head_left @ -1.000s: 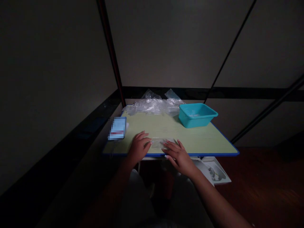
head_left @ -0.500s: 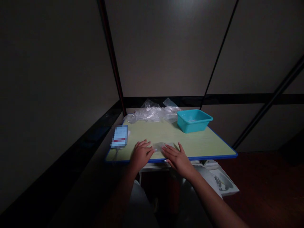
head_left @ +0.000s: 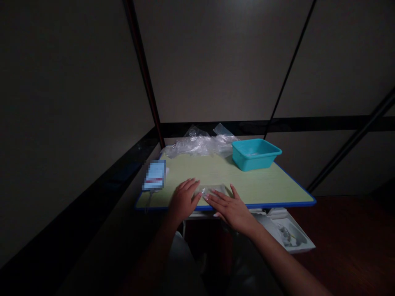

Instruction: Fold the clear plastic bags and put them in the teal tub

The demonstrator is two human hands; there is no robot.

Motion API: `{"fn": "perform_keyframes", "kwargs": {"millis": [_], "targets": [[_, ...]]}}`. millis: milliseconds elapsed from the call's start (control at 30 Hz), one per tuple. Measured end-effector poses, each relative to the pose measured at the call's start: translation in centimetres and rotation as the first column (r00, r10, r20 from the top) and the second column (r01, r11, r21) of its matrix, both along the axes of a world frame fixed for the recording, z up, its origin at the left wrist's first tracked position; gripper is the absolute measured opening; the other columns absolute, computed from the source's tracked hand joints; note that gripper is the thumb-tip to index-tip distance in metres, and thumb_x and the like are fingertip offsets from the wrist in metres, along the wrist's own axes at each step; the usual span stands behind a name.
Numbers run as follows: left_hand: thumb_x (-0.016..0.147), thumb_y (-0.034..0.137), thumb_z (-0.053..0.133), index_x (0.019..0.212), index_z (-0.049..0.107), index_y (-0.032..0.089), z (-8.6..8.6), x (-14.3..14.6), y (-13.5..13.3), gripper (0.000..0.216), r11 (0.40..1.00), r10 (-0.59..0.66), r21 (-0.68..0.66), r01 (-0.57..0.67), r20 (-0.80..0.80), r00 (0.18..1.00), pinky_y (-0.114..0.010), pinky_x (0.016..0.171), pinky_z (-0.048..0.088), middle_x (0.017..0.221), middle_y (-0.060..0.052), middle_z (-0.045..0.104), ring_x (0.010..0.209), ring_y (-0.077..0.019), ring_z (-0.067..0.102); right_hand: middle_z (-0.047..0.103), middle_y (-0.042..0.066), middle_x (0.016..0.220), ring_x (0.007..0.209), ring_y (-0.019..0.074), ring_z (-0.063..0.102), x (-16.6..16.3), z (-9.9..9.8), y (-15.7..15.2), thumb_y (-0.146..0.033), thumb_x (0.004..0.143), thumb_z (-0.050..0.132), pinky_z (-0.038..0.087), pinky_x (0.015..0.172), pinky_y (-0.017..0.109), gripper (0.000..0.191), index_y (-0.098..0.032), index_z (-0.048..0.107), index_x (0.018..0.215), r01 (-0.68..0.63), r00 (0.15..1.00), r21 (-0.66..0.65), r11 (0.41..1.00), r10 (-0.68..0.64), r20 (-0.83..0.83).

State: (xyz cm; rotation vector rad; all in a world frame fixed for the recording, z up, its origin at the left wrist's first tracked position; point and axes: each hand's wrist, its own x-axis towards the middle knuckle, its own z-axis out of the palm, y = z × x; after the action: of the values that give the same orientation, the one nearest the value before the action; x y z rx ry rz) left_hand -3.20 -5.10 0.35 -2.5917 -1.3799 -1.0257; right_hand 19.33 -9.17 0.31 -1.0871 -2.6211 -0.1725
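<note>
A small clear plastic bag lies flat at the near edge of the pale yellow table. Over its right part rests my right hand, fingers stretched out and spread. My left hand is at the bag's left end with its fingers extended, the thumb and fingertips close to the plastic. Both palms face down, and neither hand is wrapped round anything. Part of the bag is hidden under my fingers.
Crumpled clear plastic bags are heaped along the back edge. A turquoise basin stands at the back right. On the left is a phone-like, blurred-out screen with a cable. Below the right side juts an open white drawer with small items.
My right hand has slid slightly left over the bag, and its fingertips are nearer to my left hand. More of the bag's far side shows. The view has shifted a little.
</note>
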Motion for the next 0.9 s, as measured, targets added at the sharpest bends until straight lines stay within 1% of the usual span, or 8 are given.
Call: {"fn": "perform_keyframes", "kwargs": {"millis": [100, 167, 233, 333, 433, 600, 700, 900], "targets": [[0.090, 0.026, 0.046, 0.129, 0.050, 0.027, 1.0, 0.2, -0.6, 0.039, 0.996, -0.064, -0.065, 0.058, -0.110, 0.992, -0.051, 0.108, 0.026, 0.136, -0.005, 0.049, 0.131, -0.0217, 0.037, 0.043, 0.003, 0.141, 0.133, 0.0217, 0.033, 0.2, 0.4, -0.3, -0.023, 0.091, 0.044, -0.003, 0.107, 0.062, 0.059, -0.034, 0.021, 0.144, -0.023, 0.999, -0.038, 0.999, 0.021, -0.034], [0.091, 0.024, 0.043, 0.128, 0.050, 0.028, 1.3, 0.3, -0.7, 0.038, 0.990, -0.100, -0.110, 0.084, -0.149, 0.984, -0.053, 0.109, 0.021, 0.136, -0.003, 0.050, 0.134, -0.0203, 0.033, 0.038, 0.004, 0.144, 0.134, 0.0203, 0.032, 0.2, 0.8, -0.5, -0.026, 0.092, 0.041, -0.002, 0.108, 0.060, 0.056, -0.032, 0.021, 0.144, -0.004, 0.997, -0.066, 0.998, -0.001, -0.083], [0.091, 0.024, 0.043, 0.126, 0.052, 0.028, 1.3, 0.3, -0.7, 0.036, 0.986, -0.111, -0.144, 0.087, -0.164, 0.980, -0.053, 0.109, 0.020, 0.134, -0.003, 0.052, 0.134, -0.0198, 0.033, 0.032, 0.006, 0.147, 0.135, 0.0199, 0.029, 0.1, 1.1, -0.4, -0.029, 0.093, 0.038, 0.001, 0.109, 0.058, 0.056, -0.028, 0.020, 0.145, 0.072, 0.987, -0.078, 0.994, -0.082, -0.136], [0.090, 0.024, 0.045, 0.124, 0.054, 0.027, 0.9, 0.3, -0.5, 0.036, 0.984, -0.096, -0.164, 0.068, -0.173, 0.980, -0.053, 0.108, 0.022, 0.132, -0.005, 0.053, 0.133, -0.0202, 0.034, 0.025, 0.008, 0.150, 0.137, 0.0206, 0.024, -0.7, 1.2, 0.5, -0.032, 0.094, 0.033, 0.005, 0.109, 0.059, 0.056, -0.025, 0.015, 0.147, 0.235, 0.950, -0.085, 0.968, -0.247, -0.193], [0.090, 0.024, 0.046, 0.123, 0.055, 0.026, 0.7, 0.3, -0.3, 0.035, 0.986, -0.080, -0.156, 0.052, -0.178, 0.981, -0.051, 0.107, 0.026, 0.134, -0.006, 0.052, 0.134, -0.0210, 0.033, 0.020, 0.010, 0.151, 0.138, 0.0221, 0.020, -1.6, 1.1, 1.7, -0.038, 0.095, 0.028, 0.008, 0.108, 0.059, 0.057, -0.023, 0.012, 0.147, 0.312, 0.931, -0.114, 0.943, -0.328, -0.162], [0.090, 0.028, 0.046, 0.131, 0.048, 0.023, 0.7, 0.4, -0.3, 0.041, 0.989, -0.037, -0.150, 0.009, -0.188, 0.981, -0.049, 0.106, 0.029, 0.139, -0.008, 0.046, 0.135, -0.0223, 0.030, 0.021, 0.012, 0.150, 0.138, 0.0257, 0.020, -2.3, 0.9, 2.8, -0.053, 0.093, 0.023, 0.012, 0.106, 0.061, 0.062, -0.021, 0.016, 0.147, 0.312, 0.945, -0.174, 0.934, -0.324, -0.046], [0.091, 0.033, 0.044, 0.135, 0.042, 0.026, 0.7, 0.6, -0.3, 0.045, 0.987, -0.014, -0.161, -0.021, -0.213, 0.977, -0.050, 0.105, 0.030, 0.142, -0.007, 0.042, 0.136, -0.0235, 0.029, 0.021, 0.009, 0.151, 0.139, 0.0268, 0.017, -2.3, 1.0, 2.8, -0.057, 0.093, 0.020, 0.012, 0.105, 0.063, 0.062, -0.026, 0.020, 0.146, 0.322, 0.943, -0.197, 0.926, -0.331, -0.015], [0.091, 0.036, 0.044, 0.135, 0.041, 0.030, 0.5, 0.6, -0.1, 0.045, 0.984, 0.004, -0.173, -0.049, -0.253, 0.967, -0.055, 0.103, 0.030, 0.143, -0.005, 0.041, 0.137, -0.0264, 0.027, 0.020, 0.005, 0.152, 0.139, 0.0337, 0.013, -2.2, 1.4, 2.8, -0.063, 0.090, 0.021, 0.013, 0.101, 0.068, 0.059, -0.038, 0.023, 0.143, 0.321, 0.943, -0.237, 0.917, -0.332, -0.009]]}}
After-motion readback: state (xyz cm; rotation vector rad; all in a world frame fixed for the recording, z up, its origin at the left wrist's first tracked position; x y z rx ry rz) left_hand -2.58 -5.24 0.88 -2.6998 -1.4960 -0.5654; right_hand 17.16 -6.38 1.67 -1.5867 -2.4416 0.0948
